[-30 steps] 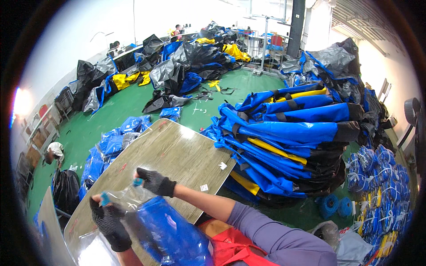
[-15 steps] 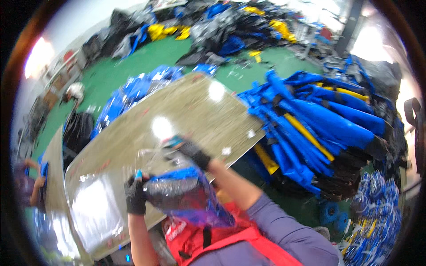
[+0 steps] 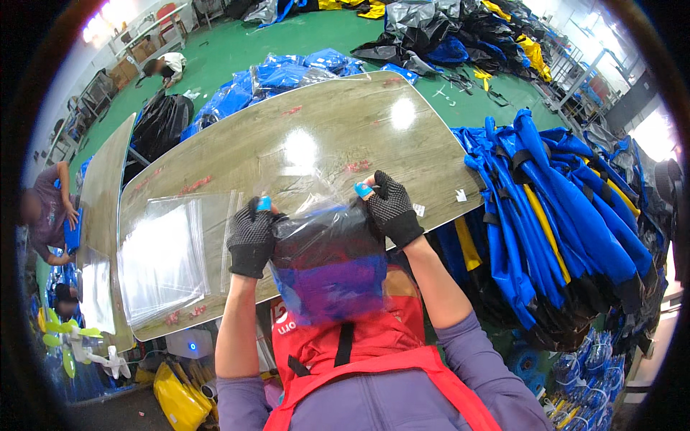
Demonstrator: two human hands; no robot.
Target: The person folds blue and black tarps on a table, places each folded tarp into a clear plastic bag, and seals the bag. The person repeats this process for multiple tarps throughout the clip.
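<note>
Between my two hands hangs a clear plastic bag (image 3: 328,260) with folded black and blue fabric inside, held over the table's near edge in front of my red apron. My left hand (image 3: 251,237), in a black dotted glove with blue tape on the thumb, pinches the bag's upper left corner. The upper right corner is gripped by my right hand (image 3: 392,208), gloved and taped alike. The bag's loose open end (image 3: 316,190) points away from me over the tabletop. A stack of flat clear plastic bags (image 3: 164,251) lies left of my left hand.
The wood-patterned table (image 3: 237,154) carries small white tags (image 3: 461,195) at its right. Blue, black and yellow fabric pieces (image 3: 546,208) hang beside it. Packed blue bundles (image 3: 266,82) lie beyond. At far left, a person (image 3: 50,208) handles a blue bundle; another (image 3: 169,68) crouches on the floor.
My right hand has come back from over the table onto the bag's right corner. The bag now hangs squarely between both hands, and the view has turned left.
</note>
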